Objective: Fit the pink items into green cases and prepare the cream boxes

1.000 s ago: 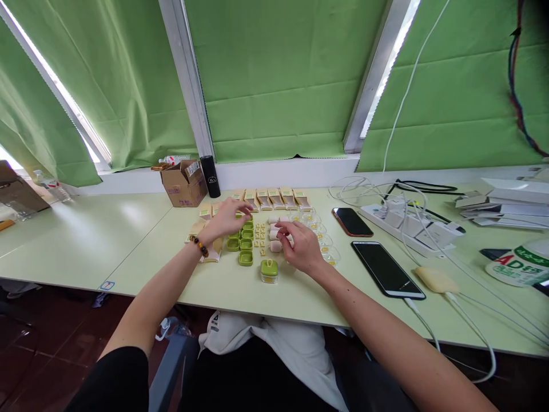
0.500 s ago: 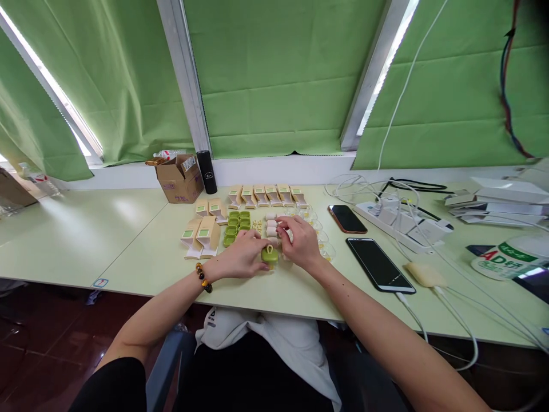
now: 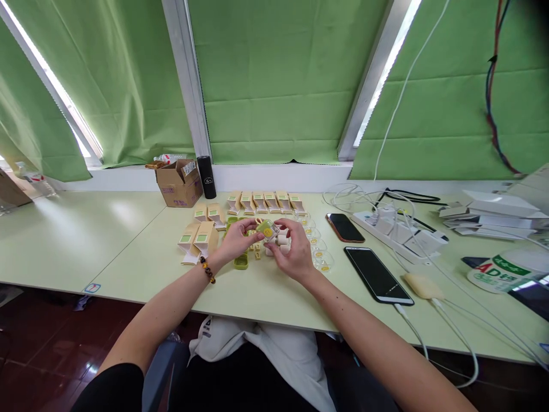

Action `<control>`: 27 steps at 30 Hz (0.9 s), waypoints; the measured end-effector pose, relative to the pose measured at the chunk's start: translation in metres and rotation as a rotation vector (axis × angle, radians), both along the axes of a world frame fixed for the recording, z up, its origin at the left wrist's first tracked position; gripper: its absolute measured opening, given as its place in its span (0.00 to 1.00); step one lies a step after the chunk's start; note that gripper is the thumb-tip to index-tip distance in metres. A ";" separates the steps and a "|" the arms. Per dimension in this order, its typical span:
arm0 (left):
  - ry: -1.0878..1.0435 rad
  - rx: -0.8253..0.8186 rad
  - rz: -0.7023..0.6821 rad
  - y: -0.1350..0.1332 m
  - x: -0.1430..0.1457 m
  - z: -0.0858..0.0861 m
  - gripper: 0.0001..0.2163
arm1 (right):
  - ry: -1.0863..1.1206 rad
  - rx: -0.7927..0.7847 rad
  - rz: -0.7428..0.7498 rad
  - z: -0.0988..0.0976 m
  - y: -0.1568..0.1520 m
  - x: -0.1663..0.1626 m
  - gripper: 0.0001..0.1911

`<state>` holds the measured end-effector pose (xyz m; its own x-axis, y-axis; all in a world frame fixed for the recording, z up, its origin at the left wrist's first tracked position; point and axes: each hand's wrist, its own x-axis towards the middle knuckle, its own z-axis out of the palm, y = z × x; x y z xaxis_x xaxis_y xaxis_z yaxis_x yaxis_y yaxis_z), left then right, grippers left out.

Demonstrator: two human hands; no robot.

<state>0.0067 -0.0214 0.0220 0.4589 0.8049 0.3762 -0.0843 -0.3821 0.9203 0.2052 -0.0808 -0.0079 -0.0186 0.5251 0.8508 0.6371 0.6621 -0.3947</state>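
Note:
A small green case (image 3: 266,229) with a clear outer part, a round yellow mark and a cream loop is held up over the table. My left hand (image 3: 241,237) pinches its left side, while the fingers of my right hand (image 3: 295,250) close on its clear right side. Under and between the hands are small white rolls (image 3: 283,240) and small yellow pieces (image 3: 257,252). Open green cases (image 3: 241,262) stand below my left hand, partly hidden by it. Clear covers with yellow marks (image 3: 323,261) lie in a column right of my right hand.
Cream folded cards with green labels (image 3: 270,202) stand behind and left of the hands. A cardboard box (image 3: 179,184) and a black bottle (image 3: 206,177) are at the back. Two phones (image 3: 378,276), a loaded power strip (image 3: 394,237) and loose cables lie to the right.
The green case has been raised from near the table and turned, and its yellow mark now shows. My right hand has moved from the white rolls onto the case.

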 end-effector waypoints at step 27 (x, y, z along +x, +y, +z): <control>0.097 0.372 0.240 -0.022 -0.010 -0.009 0.20 | 0.970 -0.630 0.703 0.010 0.011 0.008 0.25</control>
